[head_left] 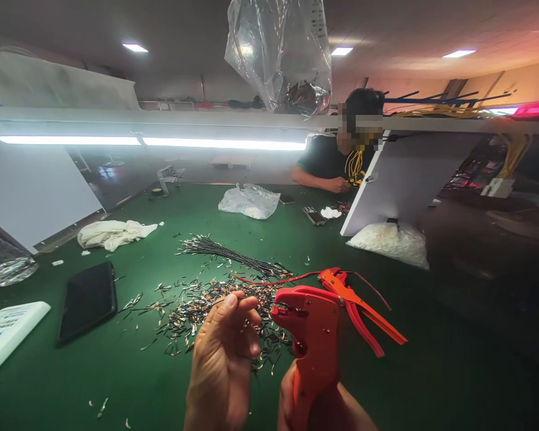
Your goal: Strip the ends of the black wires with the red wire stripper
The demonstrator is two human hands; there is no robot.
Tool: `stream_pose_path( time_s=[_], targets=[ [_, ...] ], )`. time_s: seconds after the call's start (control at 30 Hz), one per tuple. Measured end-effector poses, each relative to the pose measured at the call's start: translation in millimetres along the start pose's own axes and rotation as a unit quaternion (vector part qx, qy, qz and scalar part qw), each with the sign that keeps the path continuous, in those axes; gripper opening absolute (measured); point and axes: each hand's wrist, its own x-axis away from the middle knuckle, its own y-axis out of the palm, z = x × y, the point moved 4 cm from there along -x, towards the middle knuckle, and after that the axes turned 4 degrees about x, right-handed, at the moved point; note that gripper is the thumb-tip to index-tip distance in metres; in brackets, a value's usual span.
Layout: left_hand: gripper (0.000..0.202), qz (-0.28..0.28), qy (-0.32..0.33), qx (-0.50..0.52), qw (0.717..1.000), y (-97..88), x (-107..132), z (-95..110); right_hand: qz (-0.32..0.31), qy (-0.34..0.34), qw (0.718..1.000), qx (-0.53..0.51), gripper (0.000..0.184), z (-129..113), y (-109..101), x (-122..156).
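Observation:
My right hand (289, 389) is wrapped around the handle of a red wire stripper (317, 347), which stands upright with its jaws pointing left. Just left of those jaws, my left hand (224, 359) pinches a short thin wire (219, 301) between thumb and forefinger; most of it is hidden by the fingers. Behind both hands lies a loose heap of short wire pieces (186, 314) with bare copper and metal ends. A bundle of black wires (233, 254) lies beyond the heap. A second red-orange wire stripper (357, 302) rests on the table to the right, near a red wire (278, 280).
On the green table (153, 383) are a black phone (88, 302), a white box (11, 335), a cloth (114, 233) and a clear plastic bag (250, 202). A filled bag (390, 244) sits by a white panel (404, 179). Across the table a person (326, 161) handles yellow wires.

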Motion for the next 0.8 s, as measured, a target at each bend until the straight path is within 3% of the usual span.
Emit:
stream_pose_path(
  time_s=[0.2, 0.37, 0.57, 0.67, 0.8],
  targets=[
    [0.047, -0.009, 0.004, -0.027, 1.000, -1.4, -0.6, 0.1, 0.006, -0.016, 1.000, -0.006, 0.057, 12.5, -1.7, -1.3],
    [0.050, -0.031, 0.013, -0.048, 0.998, -3.2, 1.5, 2.4, -0.007, -0.009, 1.000, 0.008, 0.049, 9.2, 0.0, 0.2],
    [0.041, -0.069, 0.072, -0.063, 0.993, -0.8, 2.8, 0.9, -0.007, -0.003, 1.000, 0.022, 0.039, 4.7, -1.8, 2.0],
    [0.043, -0.058, 0.111, -0.077, 0.989, -1.1, 3.5, 0.5, 0.005, 0.016, 0.999, 0.039, 0.044, 16.2, -4.9, 5.4],
    [0.038, -0.084, 0.156, -0.095, 0.980, -4.5, 3.7, 2.5, 0.023, 0.031, 0.998, 0.047, 0.050, 25.9, -7.6, 8.7]
  ],
)
